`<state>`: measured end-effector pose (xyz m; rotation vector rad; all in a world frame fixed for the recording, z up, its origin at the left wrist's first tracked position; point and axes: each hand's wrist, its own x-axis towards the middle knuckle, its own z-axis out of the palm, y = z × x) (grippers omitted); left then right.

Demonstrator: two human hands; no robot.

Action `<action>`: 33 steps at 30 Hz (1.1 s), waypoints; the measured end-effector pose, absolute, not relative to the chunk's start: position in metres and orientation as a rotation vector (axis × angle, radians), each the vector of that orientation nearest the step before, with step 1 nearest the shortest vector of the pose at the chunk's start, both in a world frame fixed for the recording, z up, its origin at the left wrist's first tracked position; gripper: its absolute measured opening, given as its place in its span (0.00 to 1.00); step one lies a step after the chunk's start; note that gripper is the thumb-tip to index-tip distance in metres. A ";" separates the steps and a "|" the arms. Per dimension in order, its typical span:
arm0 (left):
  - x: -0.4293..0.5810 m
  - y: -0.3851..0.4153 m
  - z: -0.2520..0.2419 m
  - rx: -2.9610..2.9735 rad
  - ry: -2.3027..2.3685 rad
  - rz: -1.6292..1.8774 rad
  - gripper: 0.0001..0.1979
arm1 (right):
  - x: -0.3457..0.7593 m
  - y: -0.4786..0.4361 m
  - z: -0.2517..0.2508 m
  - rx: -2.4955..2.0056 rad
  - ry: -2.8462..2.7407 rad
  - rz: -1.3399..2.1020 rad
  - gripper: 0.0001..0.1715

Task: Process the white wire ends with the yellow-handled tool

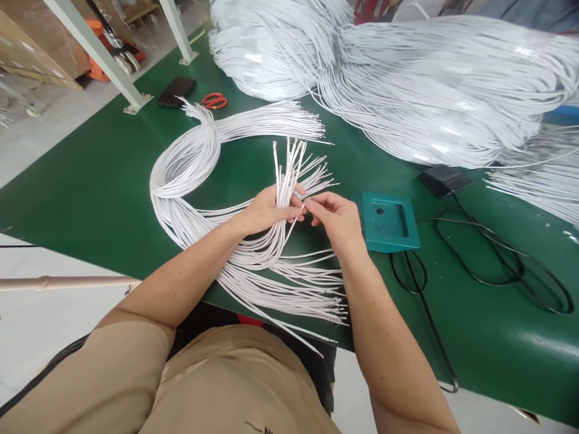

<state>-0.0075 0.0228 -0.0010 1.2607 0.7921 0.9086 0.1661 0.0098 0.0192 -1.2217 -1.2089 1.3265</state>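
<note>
My left hand (270, 208) is closed round a bunch of white wires (284, 187), whose ends stick up above the thumb. Close beside it, my right hand (337, 217) pinches the end of a single white wire between thumb and fingertips. The wire's tip is mostly hidden by the fingers. From the held bunch, the wires curve down into a larger looped bundle of white wires (169, 175) lying on the green table (90, 175). Loose ends of that bundle fan out to the right, both above and below my hands.
A teal tray (391, 223) sits right of my right hand, with a black box (446, 179) and black cable (502, 274) beyond. Red-handled scissors (214, 100) and a dark flat case (176, 91) lie at the back left. Large white wire coils (434, 90) fill the far side.
</note>
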 end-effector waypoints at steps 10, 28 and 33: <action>-0.012 0.021 0.005 1.345 0.822 0.813 0.17 | 0.163 0.011 0.024 -1.375 -1.132 1.430 0.08; -0.017 0.024 0.002 1.234 0.857 0.824 0.23 | 0.169 0.009 0.026 -1.382 -1.555 1.226 0.07; -0.013 0.025 0.003 1.088 0.839 0.862 0.21 | 0.167 0.005 0.018 -1.359 -2.039 0.406 0.12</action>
